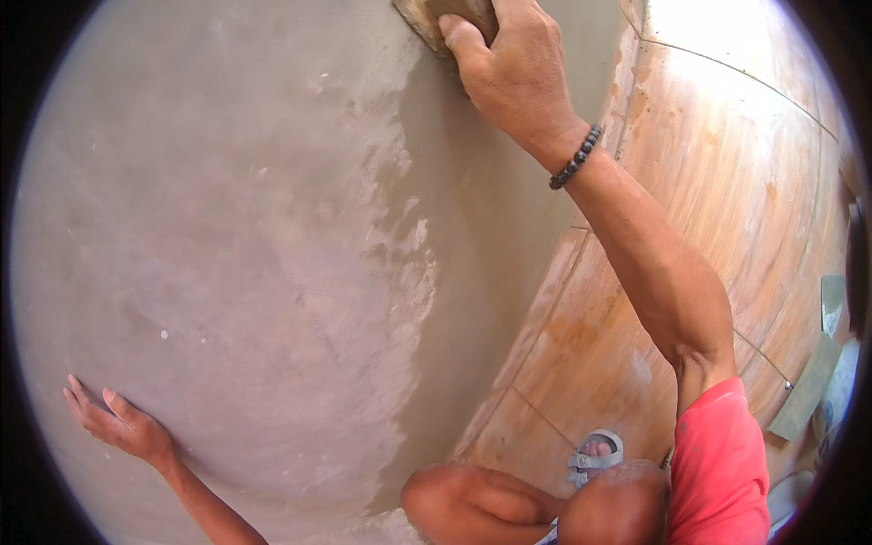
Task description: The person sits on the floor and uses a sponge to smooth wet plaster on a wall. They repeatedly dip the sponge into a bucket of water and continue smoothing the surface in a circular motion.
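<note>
At the top of the head view my right hand (522, 68) is closed around a brown, block-shaped plastering float (431, 23), its thumb across the near side. The float lies against a grey plastered wall (263, 227), and the picture's upper edge cuts part of it off. A darker, damp-looking band (463, 263) runs down the wall below the float, beside a paler, mottled area. Far to the lower left, my left hand (123, 427) rests on or close to the wall with its fingers stretched out and nothing in them. A dark beaded bracelet circles my right wrist.
Brown tiles (718, 163) with wood-like streaks border the wall on the right. My bent knees and a sandalled foot (597, 451) show at the bottom. Flat greenish pieces (807, 388) and other partly cut-off items lie at the right rim.
</note>
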Demonstrator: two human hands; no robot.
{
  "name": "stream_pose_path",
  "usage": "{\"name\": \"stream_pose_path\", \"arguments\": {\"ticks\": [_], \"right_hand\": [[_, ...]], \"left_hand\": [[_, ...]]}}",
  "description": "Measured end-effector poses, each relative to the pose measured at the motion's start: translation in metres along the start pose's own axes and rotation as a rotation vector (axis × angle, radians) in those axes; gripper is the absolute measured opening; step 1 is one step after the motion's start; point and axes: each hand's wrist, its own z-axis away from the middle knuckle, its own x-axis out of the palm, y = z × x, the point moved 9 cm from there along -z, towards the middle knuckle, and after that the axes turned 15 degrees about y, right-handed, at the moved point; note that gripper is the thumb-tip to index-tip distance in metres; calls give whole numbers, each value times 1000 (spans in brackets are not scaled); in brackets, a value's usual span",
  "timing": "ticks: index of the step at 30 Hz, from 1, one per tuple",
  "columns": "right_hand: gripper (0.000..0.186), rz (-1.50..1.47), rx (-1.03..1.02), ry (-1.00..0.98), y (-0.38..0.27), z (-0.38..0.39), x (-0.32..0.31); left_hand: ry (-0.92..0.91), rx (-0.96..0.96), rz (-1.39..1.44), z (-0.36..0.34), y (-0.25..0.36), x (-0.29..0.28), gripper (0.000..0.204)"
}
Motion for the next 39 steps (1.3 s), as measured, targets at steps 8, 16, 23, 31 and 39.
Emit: {"name": "stream_pose_path", "arguments": {"ticks": [8, 16, 23, 31, 39], "right_hand": [[36, 43, 110, -194, 8, -40, 22], [35, -55, -182, -51, -37, 14, 5], [27, -82, 63, 2, -29, 27, -3], [29, 102, 149, 228, 27, -47, -10], [56, -174, -200, -586, -88, 211, -41]], "left_hand": [[-1, -14, -3, -4, 5, -7, 48], [6, 3, 6, -7, 13, -10, 49], [2, 16, 5, -12, 16, -10, 50], [33, -24, 25, -10, 19, -9, 49], [42, 6, -1, -8, 10, -3, 49]]}}
